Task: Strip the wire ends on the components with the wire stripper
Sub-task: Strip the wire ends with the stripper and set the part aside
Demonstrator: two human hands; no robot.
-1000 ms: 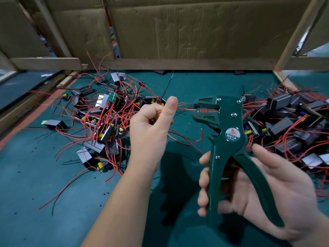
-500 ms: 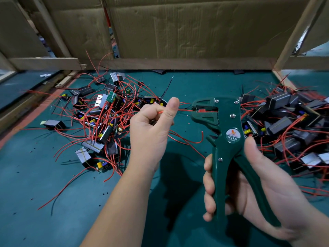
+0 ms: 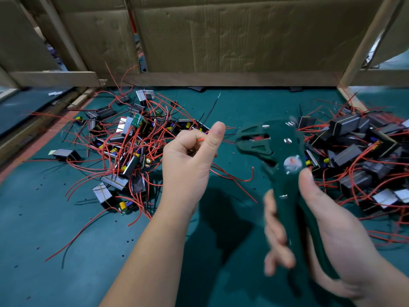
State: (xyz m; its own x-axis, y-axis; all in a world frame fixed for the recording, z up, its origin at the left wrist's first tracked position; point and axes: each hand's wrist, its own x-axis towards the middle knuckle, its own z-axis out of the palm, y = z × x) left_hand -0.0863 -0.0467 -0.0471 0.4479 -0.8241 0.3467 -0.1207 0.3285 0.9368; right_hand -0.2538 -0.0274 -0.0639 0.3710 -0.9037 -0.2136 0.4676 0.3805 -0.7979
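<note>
My left hand (image 3: pixel 190 160) is closed around a thin red wire (image 3: pixel 201 139), pinched between thumb and forefinger, its short end pointing right. My right hand (image 3: pixel 321 220) grips the handles of the dark green wire stripper (image 3: pixel 285 173), which is blurred by motion. The stripper's jaws (image 3: pixel 254 140) sit a short gap to the right of the wire end, apart from it. The handles look squeezed close together. The component that the wire belongs to is hidden by my left hand.
A tangle of black components with red wires (image 3: pixel 124 151) lies at the left on the green mat (image 3: pixel 66 251). A second heap of components (image 3: pixel 358 147) lies at the right. Cardboard walls and wooden rails (image 3: pixel 221 78) close the back.
The red wire end has come out of the stripper's jaws, leaving a gap. My right hand has squeezed the handles together and the tool is blurred. My left hand has barely moved.
</note>
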